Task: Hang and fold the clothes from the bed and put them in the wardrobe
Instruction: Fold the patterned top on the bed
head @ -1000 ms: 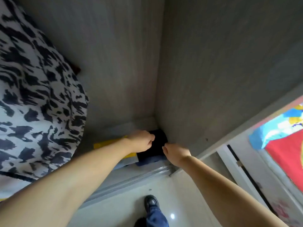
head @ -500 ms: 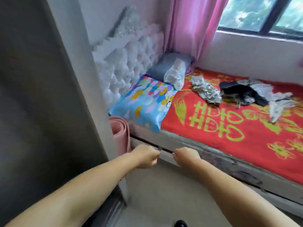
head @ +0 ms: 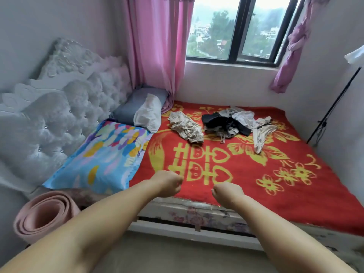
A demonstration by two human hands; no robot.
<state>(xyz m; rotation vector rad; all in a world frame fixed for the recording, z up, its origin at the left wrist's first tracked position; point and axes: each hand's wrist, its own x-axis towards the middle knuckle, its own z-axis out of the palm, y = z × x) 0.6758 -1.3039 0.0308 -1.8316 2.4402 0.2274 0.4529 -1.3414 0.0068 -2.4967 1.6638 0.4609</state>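
Observation:
A bed with a red and yellow blanket (head: 246, 174) fills the middle of the view. At its far side lie a crumpled beige patterned garment (head: 186, 127), a black garment (head: 222, 123) tangled with pale ones, and a light cream garment (head: 260, 133). My left hand (head: 167, 181) and my right hand (head: 226, 194) hover over the near edge of the bed, fingers curled, both holding nothing. They are well short of the clothes. The wardrobe is out of view.
A blue flowered pillow (head: 104, 154) and a grey and white pillow (head: 141, 111) lie by the white tufted headboard (head: 59, 107). A rolled pink mat (head: 43, 215) stands at the left on the floor. A black stand (head: 332, 107) leans at the right wall under the window.
My view has swung from inside the wardrobe, where my hands rested on a folded dark garment, round to the bed. Both hands left the garment and now hold nothing.

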